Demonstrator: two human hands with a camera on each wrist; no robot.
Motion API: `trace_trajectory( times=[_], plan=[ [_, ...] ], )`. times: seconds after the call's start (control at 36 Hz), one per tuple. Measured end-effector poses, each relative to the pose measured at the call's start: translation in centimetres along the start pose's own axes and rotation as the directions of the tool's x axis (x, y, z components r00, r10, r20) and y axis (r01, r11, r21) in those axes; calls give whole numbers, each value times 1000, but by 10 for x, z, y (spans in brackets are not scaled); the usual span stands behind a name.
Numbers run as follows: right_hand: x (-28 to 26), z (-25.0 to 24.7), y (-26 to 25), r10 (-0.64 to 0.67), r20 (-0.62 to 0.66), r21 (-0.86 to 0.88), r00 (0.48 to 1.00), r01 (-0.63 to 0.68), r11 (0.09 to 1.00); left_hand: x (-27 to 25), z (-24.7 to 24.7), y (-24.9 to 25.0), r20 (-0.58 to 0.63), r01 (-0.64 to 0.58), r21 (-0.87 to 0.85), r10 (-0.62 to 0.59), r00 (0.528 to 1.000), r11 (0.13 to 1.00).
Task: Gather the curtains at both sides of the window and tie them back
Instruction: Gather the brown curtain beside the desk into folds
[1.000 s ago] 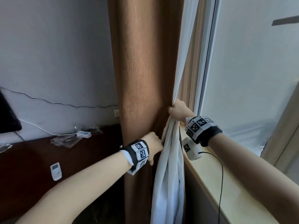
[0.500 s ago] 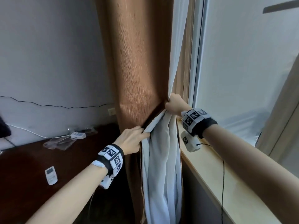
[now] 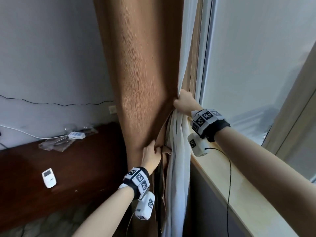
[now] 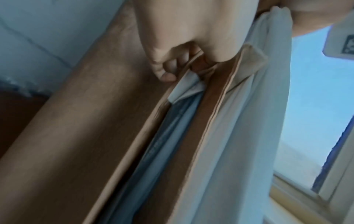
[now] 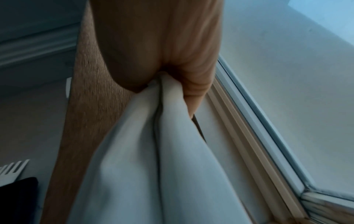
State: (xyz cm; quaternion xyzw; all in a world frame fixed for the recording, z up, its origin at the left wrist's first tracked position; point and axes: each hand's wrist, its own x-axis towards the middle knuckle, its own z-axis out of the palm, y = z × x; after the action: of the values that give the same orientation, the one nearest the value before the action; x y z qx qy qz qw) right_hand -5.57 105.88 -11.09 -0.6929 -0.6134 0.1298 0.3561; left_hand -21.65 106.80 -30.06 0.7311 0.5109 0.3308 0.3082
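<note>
On the dark desk [image 3: 68, 168] lies a white remote [image 3: 49, 177]. The left hand [image 3: 151, 157] pinches the brown curtain [image 3: 143, 74] edge; only the left wrist view shows its curled fingertips [image 4: 166, 76]. Half a second ago it pinched higher. The right hand [image 3: 185, 104] squeezes the white curtain [image 3: 177, 168] beside the window [image 3: 256, 65].

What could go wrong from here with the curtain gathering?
The left hand pinches only the brown curtain edge, so loose folds below may slip out. The right hand bunches the white sheer curtain high up; its lower folds hang free. No tie-back shows, so freeing a hand could undo the bundle.
</note>
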Motion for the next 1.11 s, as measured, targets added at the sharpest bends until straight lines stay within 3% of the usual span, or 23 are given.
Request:
trace_trajectory(
  times=[0.11, 0.19, 0.31, 0.42, 0.47, 0.53, 0.64, 0.75, 0.81, 0.89, 0.97, 1.11],
  plan=[
    [-2, -3, 2, 34, -5, 18, 999, -34, 999, -13, -1, -1, 42, -4, -44, 6, 999, 999],
    [-2, 0, -1, 47, 6, 22, 999, -47, 999, -31, -2, 4, 55, 10, -210, 2, 999, 978],
    [-2, 3, -7, 56, 12, 21, 998, -56, 998, -48, 1, 15, 1, -90, -299, 94, 996, 950],
    [0, 5, -9, 63, 24, 28, 998, -64, 998, -59, 3, 22, -201, -310, -175, 275, 940, 934],
    [0, 6, -10, 75, 19, 33, 997, -76, 997, -63, 6, 23, -249, -347, -88, 317, 915, 934],
    [1, 7, -10, 80, 10, 33, 997, -81, 996, -63, 13, 18, -247, -319, -50, 298, 922, 946],
    [4, 9, -8, 82, 5, 26, 997, -82, 996, -58, 22, 9, -167, -151, -17, 146, 975, 988],
    [8, 9, -4, 77, 7, 31, 997, -77, 997, -54, 18, 5, -162, -221, -16, 215, 963, 975],
    [9, 8, -2, 72, 6, 29, 997, -72, 997, -52, 13, 2, -111, -201, -13, 198, 974, 979],
    [12, 6, 3, 60, 6, 24, 998, -60, 998, -51, 6, -3, 42, -82, 8, 81, 996, 997],
    [15, 6, 5, 52, 11, 6, 999, -52, 999, -54, -2, -7, 134, -16, 21, 13, 991, 1000],
    [19, 4, 7, 48, 33, -5, 998, -48, 999, -50, -21, -23, 78, -71, 17, 70, 994, 997]
  ],
)
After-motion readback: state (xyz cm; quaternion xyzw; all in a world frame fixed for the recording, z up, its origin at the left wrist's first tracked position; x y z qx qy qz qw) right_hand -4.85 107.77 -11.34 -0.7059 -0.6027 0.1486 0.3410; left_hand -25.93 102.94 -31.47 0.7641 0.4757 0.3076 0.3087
